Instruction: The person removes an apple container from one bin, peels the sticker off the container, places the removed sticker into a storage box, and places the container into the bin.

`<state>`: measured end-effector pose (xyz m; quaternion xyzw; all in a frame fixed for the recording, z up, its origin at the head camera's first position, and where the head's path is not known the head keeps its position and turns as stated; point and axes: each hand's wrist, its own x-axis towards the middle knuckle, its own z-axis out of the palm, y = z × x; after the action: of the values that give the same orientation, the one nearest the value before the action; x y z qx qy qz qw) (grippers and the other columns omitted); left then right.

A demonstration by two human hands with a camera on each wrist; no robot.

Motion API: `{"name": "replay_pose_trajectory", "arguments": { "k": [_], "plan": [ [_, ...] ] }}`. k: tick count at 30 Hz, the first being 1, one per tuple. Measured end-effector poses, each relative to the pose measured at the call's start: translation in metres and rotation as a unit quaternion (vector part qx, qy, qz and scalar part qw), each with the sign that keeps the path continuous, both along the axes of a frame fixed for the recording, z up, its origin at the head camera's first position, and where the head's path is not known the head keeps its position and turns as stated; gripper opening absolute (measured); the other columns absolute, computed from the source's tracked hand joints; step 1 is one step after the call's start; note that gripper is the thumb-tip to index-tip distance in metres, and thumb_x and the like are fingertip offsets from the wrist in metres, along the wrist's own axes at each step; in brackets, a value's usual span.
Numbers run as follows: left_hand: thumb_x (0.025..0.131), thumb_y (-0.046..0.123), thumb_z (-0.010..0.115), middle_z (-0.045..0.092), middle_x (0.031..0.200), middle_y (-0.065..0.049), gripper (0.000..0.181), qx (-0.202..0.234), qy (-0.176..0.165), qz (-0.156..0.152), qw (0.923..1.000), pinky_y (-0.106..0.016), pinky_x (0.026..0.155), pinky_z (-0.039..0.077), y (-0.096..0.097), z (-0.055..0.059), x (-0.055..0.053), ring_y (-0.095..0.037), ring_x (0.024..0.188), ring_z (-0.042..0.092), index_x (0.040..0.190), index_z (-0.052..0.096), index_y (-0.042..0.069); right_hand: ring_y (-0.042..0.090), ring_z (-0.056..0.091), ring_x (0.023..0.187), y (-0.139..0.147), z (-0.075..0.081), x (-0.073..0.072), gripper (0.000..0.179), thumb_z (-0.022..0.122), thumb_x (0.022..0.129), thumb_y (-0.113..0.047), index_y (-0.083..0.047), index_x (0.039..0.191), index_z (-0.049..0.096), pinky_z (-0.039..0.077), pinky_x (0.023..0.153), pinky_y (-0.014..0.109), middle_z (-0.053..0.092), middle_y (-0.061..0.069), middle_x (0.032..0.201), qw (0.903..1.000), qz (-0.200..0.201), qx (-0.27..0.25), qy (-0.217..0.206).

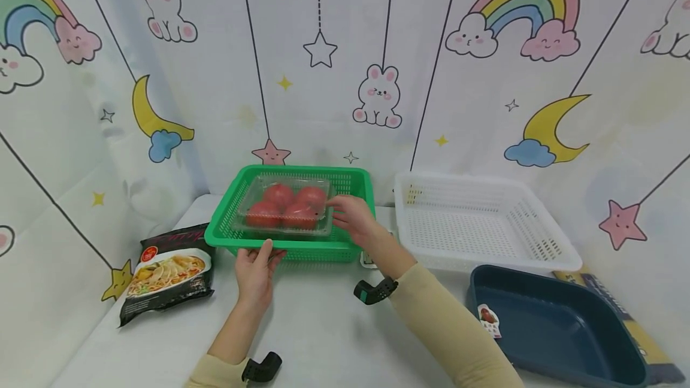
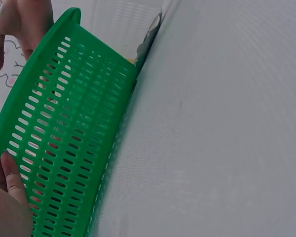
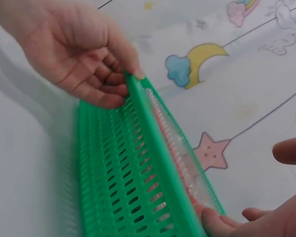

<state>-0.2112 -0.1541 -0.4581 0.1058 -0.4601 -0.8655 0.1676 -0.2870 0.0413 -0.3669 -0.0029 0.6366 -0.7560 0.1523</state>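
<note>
A green plastic basket (image 1: 353, 246) with slotted sides stands near the back of the table. Inside it lies a clear plastic box (image 1: 293, 184) of several red tomatoes (image 1: 279, 195). My left hand (image 1: 254, 274) grips the basket's front rim, thumb on top and fingers underneath; the right wrist view shows this left hand (image 3: 84, 59) at the rim too. Over the basket's right part, my right hand (image 1: 353, 217) has its fingertips right at the box's right end. In the left wrist view the right hand (image 2: 27, 22) appears beyond the rim, its fingers loosely spread.
Left of the basket lies a black noodle packet (image 1: 169, 271). A white perforated basket (image 1: 480, 259) stands at the back right, with a dark blue tub (image 1: 560, 316) in front of it. A printed packet (image 1: 641, 334) sticks out behind the tub. Patterned cloth (image 1: 334, 94) hangs behind.
</note>
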Motion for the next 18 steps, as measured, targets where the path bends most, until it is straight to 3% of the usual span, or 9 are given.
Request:
{"name": "replay_pose_trajectory", "arguments": {
  "k": [9,18],
  "plan": [
    [0.103,0.009,0.059,0.06,0.105,-0.012,0.037,-0.003,0.001,-0.004,1.0,-0.03,0.083,0.058,0.0,0.0,0.0,-0.015,0.081,0.067,0.13,0.039,-0.003,0.041,0.037,0.142,0.023,0.014,0.026,0.057,0.049,0.103,-0.008,0.006,0.154,0.029,0.036,0.113,0.044,0.032,0.026,0.157,0.9965,0.032,-0.075,0.02],
    [0.103,0.009,0.058,0.06,0.101,-0.009,0.033,-0.004,0.003,-0.008,1.0,-0.031,0.084,0.058,0.0,0.0,0.001,-0.015,0.082,0.067,0.128,0.04,-0.002,0.039,0.044,0.138,0.045,0.018,0.055,0.055,0.048,0.102,-0.008,0.007,0.153,0.03,0.04,0.11,0.04,0.04,0.024,0.153,0.995,0.054,-0.074,0.039]
  ]
}}
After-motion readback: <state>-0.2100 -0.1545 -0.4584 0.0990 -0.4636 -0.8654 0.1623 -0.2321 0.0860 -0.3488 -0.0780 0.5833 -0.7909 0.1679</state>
